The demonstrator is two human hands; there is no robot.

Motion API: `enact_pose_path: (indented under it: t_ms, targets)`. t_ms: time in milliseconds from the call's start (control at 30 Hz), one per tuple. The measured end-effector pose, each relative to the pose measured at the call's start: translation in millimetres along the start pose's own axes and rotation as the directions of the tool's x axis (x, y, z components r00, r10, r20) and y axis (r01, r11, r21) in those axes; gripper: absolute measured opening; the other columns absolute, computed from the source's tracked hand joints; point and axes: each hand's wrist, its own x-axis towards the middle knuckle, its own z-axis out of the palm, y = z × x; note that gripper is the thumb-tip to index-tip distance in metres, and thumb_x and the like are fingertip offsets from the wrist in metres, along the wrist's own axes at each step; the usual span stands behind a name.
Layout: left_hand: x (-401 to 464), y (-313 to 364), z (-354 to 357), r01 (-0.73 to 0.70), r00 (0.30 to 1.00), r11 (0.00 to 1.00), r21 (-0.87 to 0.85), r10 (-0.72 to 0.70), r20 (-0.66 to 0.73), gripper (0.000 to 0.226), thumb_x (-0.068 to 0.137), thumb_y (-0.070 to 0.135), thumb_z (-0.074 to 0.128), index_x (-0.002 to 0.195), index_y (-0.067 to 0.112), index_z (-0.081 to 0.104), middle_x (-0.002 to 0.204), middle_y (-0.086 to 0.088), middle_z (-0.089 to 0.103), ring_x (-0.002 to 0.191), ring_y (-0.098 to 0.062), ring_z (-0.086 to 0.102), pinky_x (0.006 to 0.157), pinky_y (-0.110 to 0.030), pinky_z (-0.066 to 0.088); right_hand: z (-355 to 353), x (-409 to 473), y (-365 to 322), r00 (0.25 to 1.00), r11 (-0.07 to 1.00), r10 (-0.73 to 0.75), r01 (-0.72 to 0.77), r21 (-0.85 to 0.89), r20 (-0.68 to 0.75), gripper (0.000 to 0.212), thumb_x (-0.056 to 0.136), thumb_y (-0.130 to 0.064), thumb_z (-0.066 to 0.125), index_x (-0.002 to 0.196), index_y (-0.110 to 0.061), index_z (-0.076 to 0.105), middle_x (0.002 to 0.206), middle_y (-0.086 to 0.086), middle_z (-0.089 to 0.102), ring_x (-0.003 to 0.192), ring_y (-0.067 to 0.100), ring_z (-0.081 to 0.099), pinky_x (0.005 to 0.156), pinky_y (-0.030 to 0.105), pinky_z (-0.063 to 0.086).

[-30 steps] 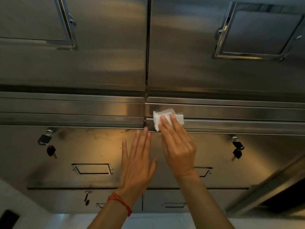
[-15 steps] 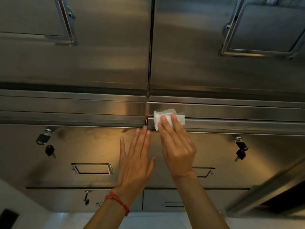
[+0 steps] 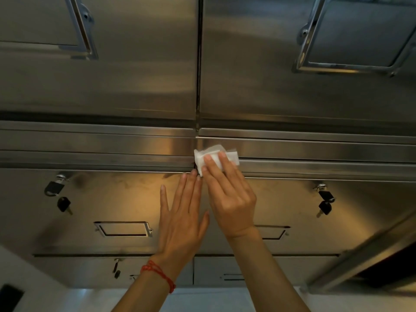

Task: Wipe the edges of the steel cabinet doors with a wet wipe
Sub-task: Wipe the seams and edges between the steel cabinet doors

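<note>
A folded white wet wipe (image 3: 202,157) is pressed against the top edge of the right steel cabinet door (image 3: 292,199), just beside the vertical seam between the two doors. My right hand (image 3: 229,194) holds it there with flat fingers on top of it. My left hand (image 3: 182,219), with a red thread bracelet at the wrist, lies flat and open on the left steel door (image 3: 112,194), fingertips near the wipe's lower corner. The horizontal steel rail (image 3: 112,143) runs above both doors.
Two upper doors with large steel handles (image 3: 83,30) (image 3: 351,39) hang above. Padlocks with keys hang at the left (image 3: 55,188) and the right (image 3: 324,197). Recessed pulls (image 3: 122,228) sit lower on the doors; smaller drawers lie below. A slanted steel bar (image 3: 371,255) crosses the lower right.
The wipe and my right hand have slid a little left along the door's top edge, up to the seam. My left hand stays flat on the left door.
</note>
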Motion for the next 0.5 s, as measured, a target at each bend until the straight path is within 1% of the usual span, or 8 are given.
enact_pose_path:
  t_ms: [100, 167, 233, 300, 400, 500]
  targets:
    - [0, 1, 0, -0.003, 1.000, 1.000, 0.019, 0.003, -0.001, 0.066, 0.087, 0.037, 0.035, 0.144, 0.005, 0.022, 0.151, -0.011, 0.023, 0.140, -0.020, 0.013, 0.109, -0.054, 0.007, -3, -1, 6, 1.000, 1.000, -0.020, 0.020, -0.005, 0.019, 0.018, 0.088, -0.007, 0.060, 0.104, -0.005, 0.070, 0.115, 0.010, 0.065, 0.111, 0.028, 0.059, 0.089, 0.040, 0.052]
    - [0, 1, 0, -0.002, 1.000, 1.000, 0.026, 0.002, -0.006, 0.065, 0.087, 0.037, 0.034, 0.144, 0.007, 0.020, 0.151, -0.010, 0.022, 0.140, -0.019, 0.013, 0.109, -0.053, 0.007, -7, -6, 13, 1.000, 0.999, 0.016, -0.015, -0.030, 0.026, 0.019, 0.086, -0.006, 0.064, 0.104, -0.005, 0.070, 0.115, 0.010, 0.065, 0.112, 0.029, 0.058, 0.089, 0.041, 0.052]
    - [0, 1, 0, 0.005, 1.000, 1.000, 0.026, -0.004, -0.012, 0.065, 0.087, 0.037, 0.033, 0.143, 0.008, 0.019, 0.151, -0.009, 0.021, 0.141, -0.018, 0.009, 0.110, -0.052, 0.006, -10, -10, 16, 0.998, 0.997, 0.067, -0.067, -0.047, 0.013, 0.018, 0.086, -0.006, 0.064, 0.103, -0.004, 0.071, 0.114, 0.010, 0.065, 0.111, 0.031, 0.058, 0.087, 0.042, 0.053]
    - [1, 1, 1, 0.013, 1.000, 0.999, 0.038, -0.012, -0.008, 0.065, 0.087, 0.038, 0.032, 0.143, 0.009, 0.018, 0.151, -0.009, 0.021, 0.142, -0.017, 0.007, 0.110, -0.053, 0.006, -8, -7, 11, 0.996, 0.996, 0.085, -0.085, -0.040, 0.006, 0.017, 0.086, -0.006, 0.064, 0.101, -0.004, 0.071, 0.113, 0.011, 0.066, 0.110, 0.032, 0.059, 0.084, 0.042, 0.054]
    - [1, 2, 1, 0.003, 1.000, 0.998, 0.062, -0.002, -0.006, 0.064, 0.088, 0.038, 0.031, 0.143, 0.007, 0.016, 0.150, -0.012, 0.023, 0.139, -0.019, 0.014, 0.108, -0.055, 0.008, -2, 0, 2, 1.000, 1.000, 0.015, -0.015, 0.008, 0.015, 0.017, 0.087, -0.006, 0.063, 0.101, -0.005, 0.071, 0.114, 0.010, 0.065, 0.110, 0.030, 0.059, 0.087, 0.040, 0.053]
    - [0, 2, 2, 0.003, 1.000, 0.998, 0.069, -0.002, -0.016, 0.064, 0.088, 0.037, 0.032, 0.143, 0.007, 0.017, 0.149, -0.012, 0.025, 0.138, -0.020, 0.017, 0.109, -0.054, 0.007, -4, -1, 7, 0.999, 0.999, -0.021, 0.020, 0.030, 0.038, 0.018, 0.088, -0.006, 0.061, 0.103, -0.005, 0.070, 0.116, 0.010, 0.064, 0.112, 0.028, 0.059, 0.089, 0.039, 0.052]
